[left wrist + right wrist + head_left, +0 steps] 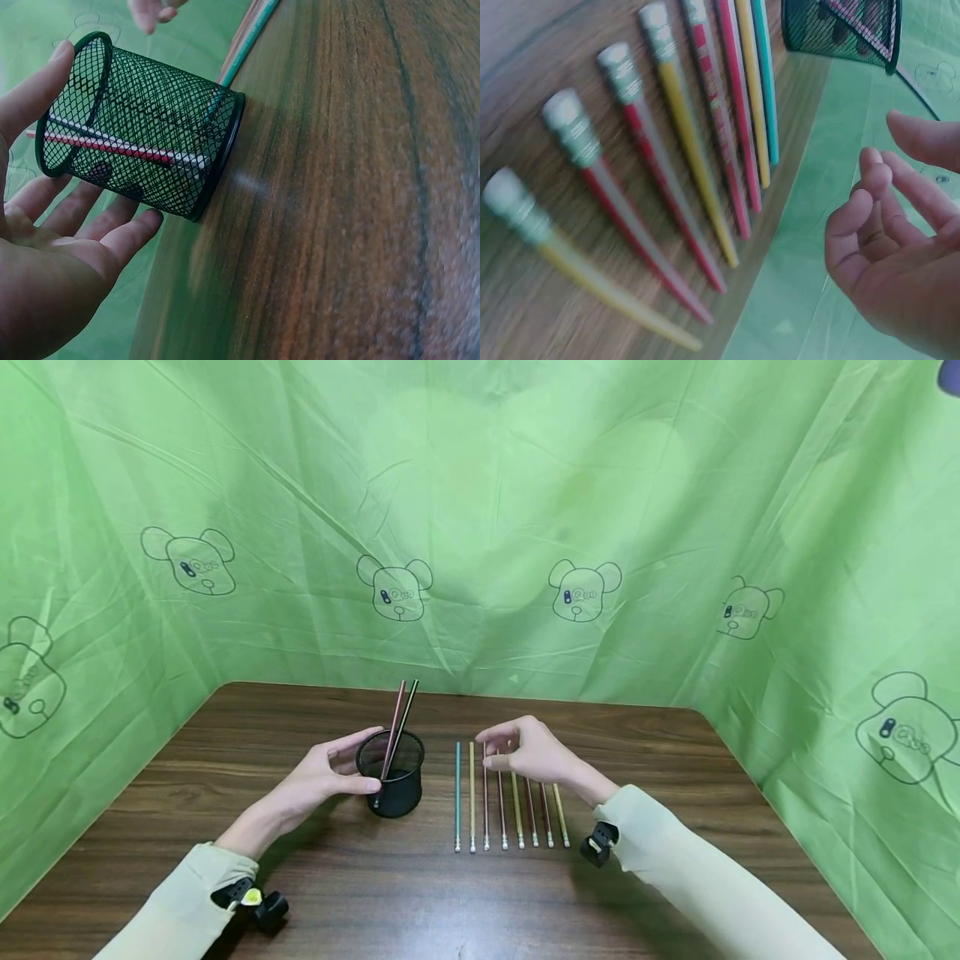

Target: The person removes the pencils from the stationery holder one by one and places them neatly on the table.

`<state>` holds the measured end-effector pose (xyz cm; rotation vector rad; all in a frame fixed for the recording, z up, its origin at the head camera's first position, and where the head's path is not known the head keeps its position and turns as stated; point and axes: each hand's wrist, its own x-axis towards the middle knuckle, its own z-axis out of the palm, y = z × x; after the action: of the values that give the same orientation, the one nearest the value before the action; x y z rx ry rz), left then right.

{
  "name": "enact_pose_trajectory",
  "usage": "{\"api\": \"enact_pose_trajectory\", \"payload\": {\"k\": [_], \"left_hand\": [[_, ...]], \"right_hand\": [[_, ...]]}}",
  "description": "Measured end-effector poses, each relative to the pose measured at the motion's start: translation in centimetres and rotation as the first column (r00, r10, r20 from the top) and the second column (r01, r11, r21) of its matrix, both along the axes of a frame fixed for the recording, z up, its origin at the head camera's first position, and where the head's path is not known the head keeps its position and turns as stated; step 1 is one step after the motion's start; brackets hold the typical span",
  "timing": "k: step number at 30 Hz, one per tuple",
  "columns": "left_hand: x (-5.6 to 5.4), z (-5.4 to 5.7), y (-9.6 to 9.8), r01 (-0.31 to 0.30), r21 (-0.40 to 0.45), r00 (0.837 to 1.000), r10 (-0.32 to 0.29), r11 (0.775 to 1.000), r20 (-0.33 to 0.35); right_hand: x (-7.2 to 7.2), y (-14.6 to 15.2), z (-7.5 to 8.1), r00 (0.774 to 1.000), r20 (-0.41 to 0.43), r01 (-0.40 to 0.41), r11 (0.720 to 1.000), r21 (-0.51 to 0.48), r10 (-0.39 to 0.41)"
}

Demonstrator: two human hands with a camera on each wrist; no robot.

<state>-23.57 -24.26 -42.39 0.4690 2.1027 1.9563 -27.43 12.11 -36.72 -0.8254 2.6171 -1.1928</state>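
A black mesh pencil cup [395,793] stands upright on the table, with a red pencil [392,727] and a dark pencil [405,718] leaning in it. My left hand [318,779] holds the cup from its left side, thumb near the rim and fingers around the far side [75,262]. To the right of the cup lies a row of several pencils, eraser ends toward me: a teal one [457,802] at the left, then yellow [472,802] and red ones. Over the row's far ends hovers my right hand [532,752], its thumb and fingers apart with nothing between them [900,247].
The brown wooden table [360,893] ends at the back against a green cloth [480,652] printed with bear faces, which also hangs at both sides. Each wrist wears a small black camera, such as the left camera [270,910].
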Motion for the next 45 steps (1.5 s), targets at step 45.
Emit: {"api": "enact_pose_trajectory", "payload": {"k": [45], "left_hand": [[0.0, 0.3, 0.0, 0.012, 0.000, 1.000, -0.012, 1.000, 0.015]], "right_hand": [[-0.1, -11.1, 0.3, 0.997, -0.070, -0.028, 0.989, -0.143, 0.018]]}}
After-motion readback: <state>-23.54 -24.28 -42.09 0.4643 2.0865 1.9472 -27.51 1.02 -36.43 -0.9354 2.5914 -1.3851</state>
